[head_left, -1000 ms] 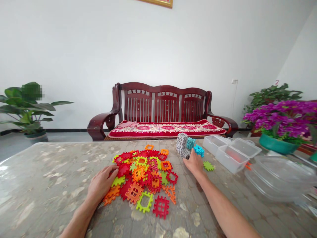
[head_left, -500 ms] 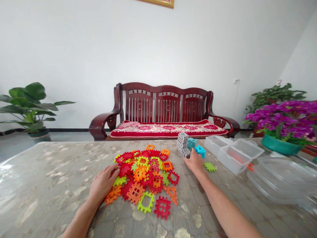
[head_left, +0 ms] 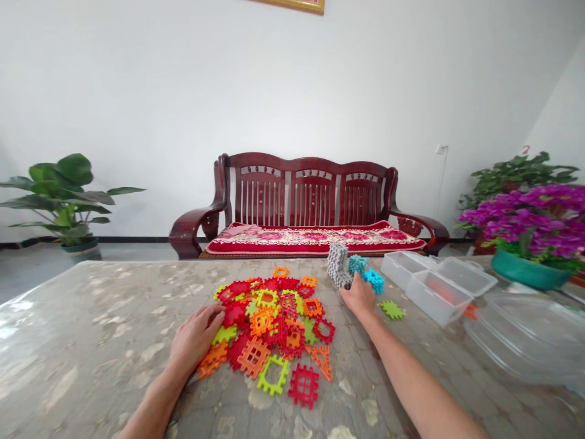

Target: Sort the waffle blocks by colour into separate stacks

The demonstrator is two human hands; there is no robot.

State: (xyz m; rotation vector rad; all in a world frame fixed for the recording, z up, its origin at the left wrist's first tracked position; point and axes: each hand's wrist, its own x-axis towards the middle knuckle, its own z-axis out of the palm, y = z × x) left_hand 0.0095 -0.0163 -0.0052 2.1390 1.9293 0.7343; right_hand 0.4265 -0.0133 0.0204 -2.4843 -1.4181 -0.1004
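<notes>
Standing just beyond the right fingers (head_left: 356, 283) is the grey stack (head_left: 337, 266).

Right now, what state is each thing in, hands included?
Colored pile, loose, jumbled
Gray stack, standing
Left hand, resting at pile's edge
Right hand, at gray stack, grip unclear
Lone green piece, lying flat
Front clear box, open, orange-red inside
Purple flowers, potted, upright

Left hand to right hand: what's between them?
The pile of red, orange and lime pieces, then a bare strip of tabletop up to the right hand. Head view shows it.
</notes>
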